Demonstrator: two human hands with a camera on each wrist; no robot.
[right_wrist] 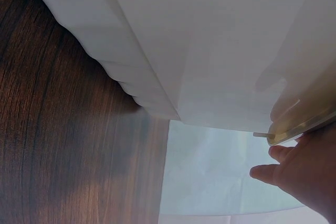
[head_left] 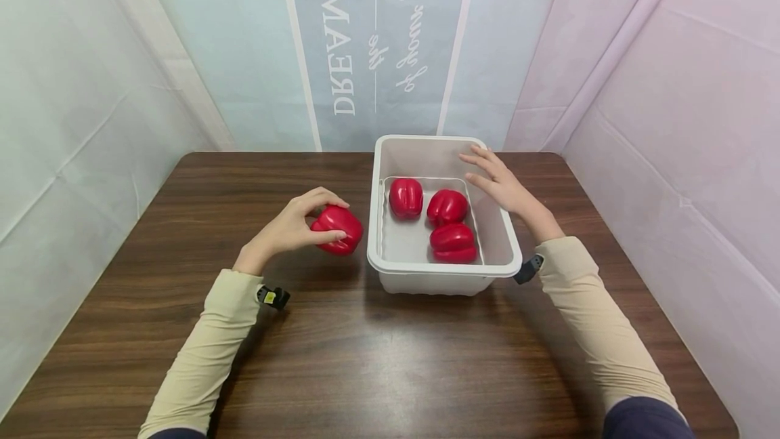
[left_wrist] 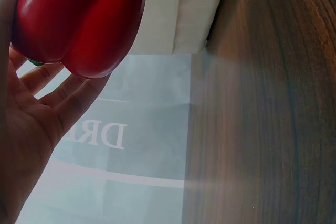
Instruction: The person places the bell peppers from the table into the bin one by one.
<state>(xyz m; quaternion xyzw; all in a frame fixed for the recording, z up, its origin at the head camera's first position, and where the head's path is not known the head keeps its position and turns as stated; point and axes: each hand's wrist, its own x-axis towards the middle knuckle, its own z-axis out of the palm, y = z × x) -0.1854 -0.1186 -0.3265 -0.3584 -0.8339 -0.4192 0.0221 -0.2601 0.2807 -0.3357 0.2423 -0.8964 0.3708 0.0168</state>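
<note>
My left hand [head_left: 295, 225] grips a red bell pepper [head_left: 338, 230] between thumb and fingers, just left of a white plastic bin [head_left: 445, 268]. In the left wrist view the pepper [left_wrist: 79, 19] fills the upper left, with fingers spread beneath it. Three more red bell peppers lie on the bin's floor: one at the left [head_left: 405, 198], one at the right [head_left: 447, 208] and one in front of that [head_left: 453, 243]. Over the bin's right rim, my right hand [head_left: 501, 185] extends with loosely straight fingers, some reaching above the inside. It holds nothing.
The bin stands on a dark wood-grain table [head_left: 390, 358], toward its far edge. Behind the table hangs a pale blue cloth with mirrored lettering [head_left: 338, 39]. White cloth walls [head_left: 682, 154] flank both sides. A small black wrist camera [head_left: 274, 297] sits at my left cuff.
</note>
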